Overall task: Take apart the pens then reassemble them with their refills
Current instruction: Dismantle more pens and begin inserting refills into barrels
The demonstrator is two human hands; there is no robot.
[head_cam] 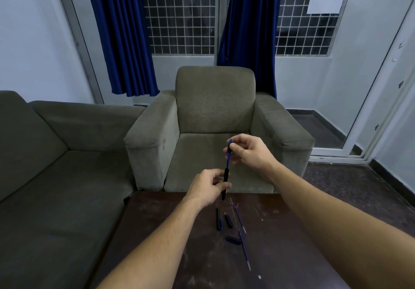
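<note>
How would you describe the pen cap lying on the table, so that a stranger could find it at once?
Start from the dark wooden table in front of the grey armchair. Small pen parts lie near its middle, below the two hands. The pen cap is the short dark piece lying crosswise nearest the viewer, left of the long refill; the other two dark pieces point away.

Your left hand (207, 184): fingers curled, pinching closed, forearm reaching forward.
Your right hand (248, 151): raised higher, fingertips pinched together, arm extended.
</note>
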